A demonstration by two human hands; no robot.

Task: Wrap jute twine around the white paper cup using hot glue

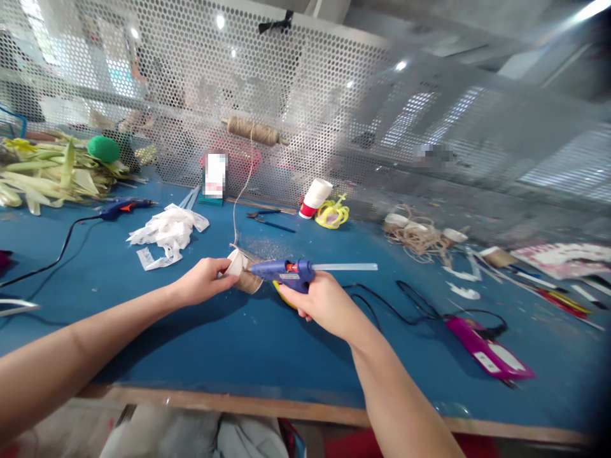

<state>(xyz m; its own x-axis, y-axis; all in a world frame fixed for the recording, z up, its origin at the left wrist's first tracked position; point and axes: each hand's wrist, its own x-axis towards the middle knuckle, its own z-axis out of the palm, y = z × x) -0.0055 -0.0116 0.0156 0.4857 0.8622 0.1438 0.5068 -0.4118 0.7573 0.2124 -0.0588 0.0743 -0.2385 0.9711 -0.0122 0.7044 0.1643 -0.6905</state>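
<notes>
My right hand (pixel 319 300) grips a blue hot glue gun (pixel 286 271) with a clear glue stick poking out of its back. Its nozzle points left at a paper cup (pixel 244 270) partly wrapped in brown twine. My left hand (pixel 205 280) is closed on that cup and holds it on its side just above the blue table (pixel 200 337). A strand of twine runs up from the cup to a twine spool (pixel 252 131) on the perforated panel.
A second glue gun (pixel 125 205) with a black cord lies at the left, beside white lace scraps (pixel 167 233). Scissors (pixel 268 220), a cup stack (pixel 315 197), yellow ribbon (pixel 333 215), twine bundles (pixel 420 235) and a magenta power strip (pixel 487 351) lie around. Green leaves (pixel 48 173) are piled far left.
</notes>
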